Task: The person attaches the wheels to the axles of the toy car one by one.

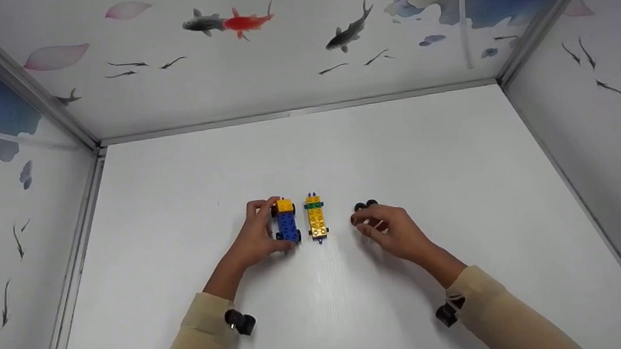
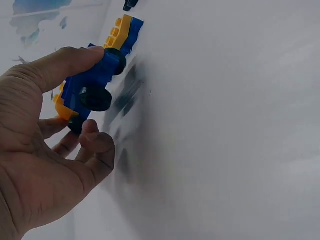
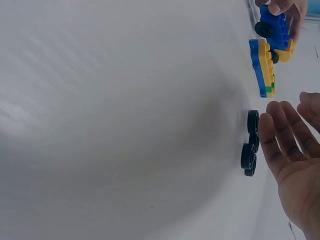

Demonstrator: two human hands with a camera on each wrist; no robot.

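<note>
My left hand (image 1: pixel 253 241) grips a blue toy car (image 1: pixel 288 228) with a yellow brick at its far end and black wheels. Thumb and fingers hold it by its two ends, as the left wrist view also shows of the car (image 2: pixel 75 95). Just right of it lies a yellow toy car base (image 1: pixel 316 218), with a green strip, a blue underside and no wheels on it. My right hand (image 1: pixel 401 233) hovers beside several loose black wheels (image 3: pixel 253 122), its fingers loosely extended and apparently holding nothing. In the head view that hand partly covers the wheels.
The white table (image 1: pixel 323 304) has walls along its back and both sides, printed with fish and petals. Small black devices (image 1: pixel 240 321) are strapped at both sleeve cuffs.
</note>
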